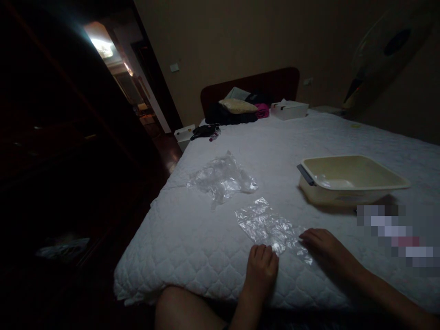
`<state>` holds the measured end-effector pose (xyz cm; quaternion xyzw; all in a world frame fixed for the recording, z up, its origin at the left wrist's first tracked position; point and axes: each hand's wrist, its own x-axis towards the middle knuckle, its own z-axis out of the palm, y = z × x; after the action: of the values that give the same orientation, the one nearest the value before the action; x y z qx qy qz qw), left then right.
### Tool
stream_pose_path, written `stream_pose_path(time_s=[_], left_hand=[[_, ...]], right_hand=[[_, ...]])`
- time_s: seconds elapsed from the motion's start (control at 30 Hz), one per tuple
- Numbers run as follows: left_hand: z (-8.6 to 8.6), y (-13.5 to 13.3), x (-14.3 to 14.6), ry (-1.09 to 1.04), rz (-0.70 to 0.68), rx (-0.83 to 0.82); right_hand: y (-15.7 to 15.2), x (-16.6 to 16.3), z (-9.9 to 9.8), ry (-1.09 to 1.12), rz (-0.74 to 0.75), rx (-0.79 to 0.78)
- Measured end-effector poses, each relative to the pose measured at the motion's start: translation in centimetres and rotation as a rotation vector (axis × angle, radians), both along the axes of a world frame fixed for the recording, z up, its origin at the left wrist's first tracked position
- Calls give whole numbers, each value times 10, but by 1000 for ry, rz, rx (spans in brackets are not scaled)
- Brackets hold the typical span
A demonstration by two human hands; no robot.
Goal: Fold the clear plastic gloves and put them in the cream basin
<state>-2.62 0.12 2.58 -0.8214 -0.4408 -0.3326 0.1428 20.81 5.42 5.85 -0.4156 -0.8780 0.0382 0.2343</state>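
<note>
A flat clear plastic bag (264,225) lies on the white quilted bed (192,243) near its front edge. My left hand (261,270) rests on the quilt at the bag's near corner, fingers curled down onto its edge. My right hand (323,245) lies on the bag's right end, fingers bent and pressing it flat. A second, crumpled clear plastic bag (222,178) sits farther back to the left, apart from both hands.
A cream plastic basin (350,176) with a dark handle stands to the right. At the headboard lie a pillow (238,106), dark and pink clothes and a white box (289,109). A fan (381,55) stands far right. The bed's left edge drops to a dark floor.
</note>
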Motion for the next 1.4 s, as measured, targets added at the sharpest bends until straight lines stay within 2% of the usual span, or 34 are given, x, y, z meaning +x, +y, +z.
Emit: stream_pose_path(time_s=[0.17,0.27,0.43,0.6,0.9,1.03,1.27,1.4], left_hand=[[3,2,-12,-3,66,6],[3,1,-13,0,92,18],[-6,-1,-5,32,-4,-6],[-11,-2,-2,77,-36,-36],[-15,0,-2,86,-30,-28],[-16,0,-2,81,-25,0],[-8,-3,-3,95,-25,38],[2,-6,-2,167,-78,-28]], right_hand=[[-13,-2,0,-25,105,74],[-12,-2,-6,-30,118,127],[-5,-7,-11,-63,152,139],[-3,-15,-3,13,205,93],[3,-42,-4,-11,-75,65],[7,-48,-8,2,-133,88],[8,-36,-5,15,-196,111],[8,-20,-4,7,-209,89]])
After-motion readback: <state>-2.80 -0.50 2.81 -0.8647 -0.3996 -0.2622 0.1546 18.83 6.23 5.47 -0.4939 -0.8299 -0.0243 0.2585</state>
